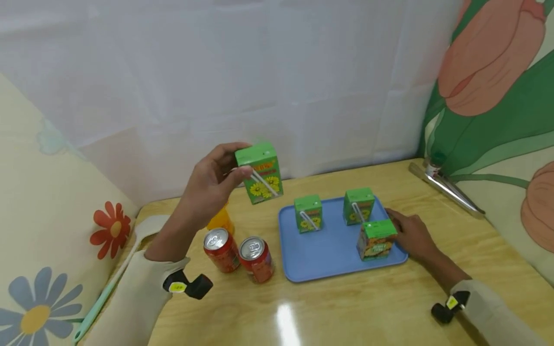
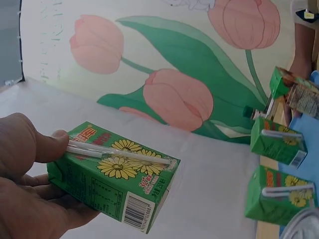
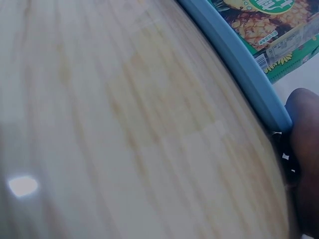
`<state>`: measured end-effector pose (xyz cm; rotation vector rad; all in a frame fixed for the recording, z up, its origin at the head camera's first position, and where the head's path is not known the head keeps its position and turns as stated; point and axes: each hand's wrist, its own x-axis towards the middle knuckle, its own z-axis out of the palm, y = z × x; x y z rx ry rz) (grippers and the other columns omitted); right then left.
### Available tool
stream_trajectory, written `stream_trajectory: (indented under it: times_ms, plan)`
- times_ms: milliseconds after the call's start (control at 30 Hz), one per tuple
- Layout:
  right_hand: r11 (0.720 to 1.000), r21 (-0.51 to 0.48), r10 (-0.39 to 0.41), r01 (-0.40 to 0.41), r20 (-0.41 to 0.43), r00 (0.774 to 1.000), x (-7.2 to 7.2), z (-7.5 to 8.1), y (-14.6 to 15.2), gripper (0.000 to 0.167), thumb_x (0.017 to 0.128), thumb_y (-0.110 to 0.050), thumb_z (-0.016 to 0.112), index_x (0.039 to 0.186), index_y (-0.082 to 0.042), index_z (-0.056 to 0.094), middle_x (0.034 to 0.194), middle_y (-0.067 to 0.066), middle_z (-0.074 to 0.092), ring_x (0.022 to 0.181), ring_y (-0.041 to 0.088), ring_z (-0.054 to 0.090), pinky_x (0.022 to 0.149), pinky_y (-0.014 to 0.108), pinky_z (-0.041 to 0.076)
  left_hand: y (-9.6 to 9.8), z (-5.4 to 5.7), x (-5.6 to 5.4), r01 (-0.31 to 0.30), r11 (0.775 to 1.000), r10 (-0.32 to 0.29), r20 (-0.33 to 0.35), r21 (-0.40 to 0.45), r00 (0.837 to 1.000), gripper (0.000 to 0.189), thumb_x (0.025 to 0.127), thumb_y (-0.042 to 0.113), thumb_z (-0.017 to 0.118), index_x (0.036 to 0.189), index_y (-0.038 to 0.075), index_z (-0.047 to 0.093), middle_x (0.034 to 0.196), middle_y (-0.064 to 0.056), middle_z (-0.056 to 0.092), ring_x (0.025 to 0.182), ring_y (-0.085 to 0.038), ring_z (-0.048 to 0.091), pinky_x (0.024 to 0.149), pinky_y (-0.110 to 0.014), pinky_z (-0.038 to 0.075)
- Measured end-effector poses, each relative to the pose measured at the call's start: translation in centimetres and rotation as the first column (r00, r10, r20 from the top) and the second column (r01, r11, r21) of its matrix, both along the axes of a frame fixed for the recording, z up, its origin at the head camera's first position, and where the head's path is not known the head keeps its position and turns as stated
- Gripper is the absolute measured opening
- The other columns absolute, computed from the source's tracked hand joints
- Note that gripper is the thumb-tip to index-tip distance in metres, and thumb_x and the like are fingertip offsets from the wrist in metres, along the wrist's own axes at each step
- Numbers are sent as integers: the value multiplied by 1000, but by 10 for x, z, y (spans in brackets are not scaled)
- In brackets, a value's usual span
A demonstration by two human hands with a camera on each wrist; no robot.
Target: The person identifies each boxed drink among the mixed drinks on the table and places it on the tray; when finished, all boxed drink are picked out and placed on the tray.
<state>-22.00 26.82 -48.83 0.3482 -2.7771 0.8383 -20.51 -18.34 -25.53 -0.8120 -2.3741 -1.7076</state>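
Observation:
My left hand [image 1: 212,185] holds a green drink carton [image 1: 261,175] up in the air, thumb on the front and fingers behind. Yellow flowers and a wrapped white straw show on the carton's front in the left wrist view. A blue tray [image 1: 324,264] lies on the table, and my right hand [image 1: 413,235] grips its right edge, thumb at the rim in the right wrist view. On the tray stand two matching flowered cartons, one at the back left [image 1: 308,214] and one at the back right [image 1: 358,206], plus a pineapple-pictured carton [image 1: 376,240] near the right hand.
Two red drink cans [image 1: 220,250] [image 1: 257,259] stand left of the tray. A yellow-orange object [image 1: 221,221] is partly hidden behind them. A long-handled spoon [image 1: 104,293] lies at the left edge. Metal tongs [image 1: 450,190] lie at the back right.

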Motion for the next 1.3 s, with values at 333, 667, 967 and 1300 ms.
stream_trajectory:
  times_ms: [333, 667, 967, 1300]
  plan:
    - [1000, 4, -5, 5, 2, 1000, 1, 0, -1, 67, 83, -13, 81, 140, 7, 52, 82, 12, 69, 74, 25, 58, 77, 49, 49, 36, -33, 34, 146, 988, -148, 50, 41, 988, 42, 102, 7, 57, 142, 7, 46, 128, -10, 63, 111, -26, 63, 91, -34, 55]
    - [1000, 3, 10, -10, -6, 1000, 0, 4, -7, 65, 84, -12, 80, 139, 7, 53, 81, 9, 69, 67, 18, 51, 73, 45, 47, 66, -93, 50, 174, 982, -184, 140, 77, 973, 42, 101, 10, 60, 140, 12, 46, 131, -9, 61, 116, -24, 61, 96, -33, 52]
    - [1000, 0, 16, -16, -18, 1000, -1, 0, -12, 49, 95, -11, 67, 139, 6, 54, 69, 1, 64, 62, 16, 48, 72, 45, 47, 78, -151, 50, 115, 984, -148, 269, 138, 952, 43, 99, 2, 59, 138, 5, 43, 134, -18, 56, 122, -30, 56, 97, -30, 50]
    - [1000, -3, 19, -19, -40, 999, -2, 0, -10, 60, 87, -13, 77, 139, 6, 54, 93, 19, 73, 81, 32, 64, 88, 59, 47, 75, -173, 43, 136, 981, -172, 288, 142, 942, 45, 101, 1, 56, 142, -2, 39, 143, -18, 47, 136, -31, 45, 113, -46, 36]
